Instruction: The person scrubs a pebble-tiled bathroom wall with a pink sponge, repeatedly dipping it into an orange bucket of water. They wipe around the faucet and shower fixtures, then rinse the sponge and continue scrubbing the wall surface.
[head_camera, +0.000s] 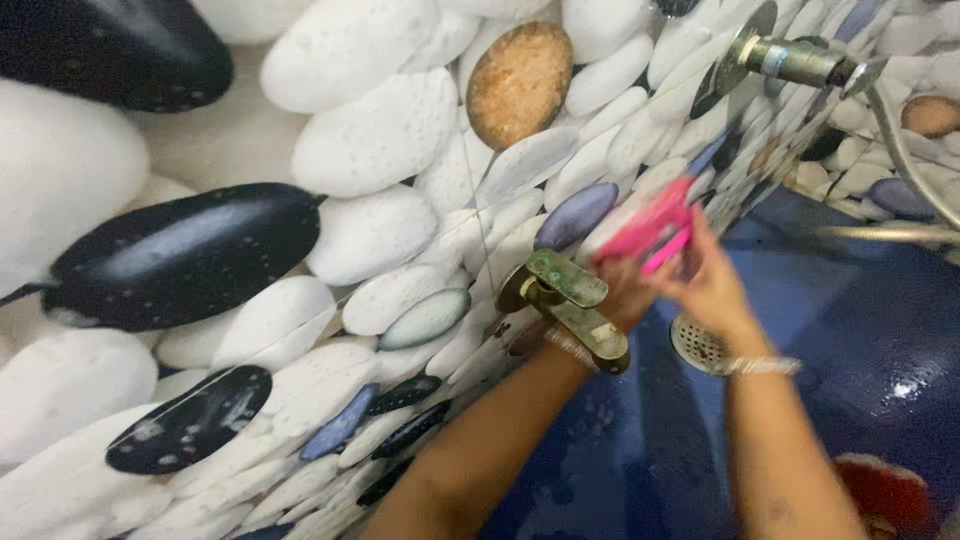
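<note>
A pink object (648, 233), blurred and shaped like a small scrubber or cloth, is held against the pebble-patterned wall tiles (380, 150). My left hand (622, 292) grips its lower side, partly hidden behind a brass tap (565, 305) that sticks out of the wall. My right hand (712, 285) closes on the right end of the pink object. Both wrists wear thin bracelets. Motion blur hides the fingers' exact hold.
A second metal tap (790, 60) with a hose (905, 160) sits higher on the wall at the upper right. Below lies a glossy blue floor (860, 320) with a round drain grate (697, 345). A red and white thing (885, 490) lies at the bottom right.
</note>
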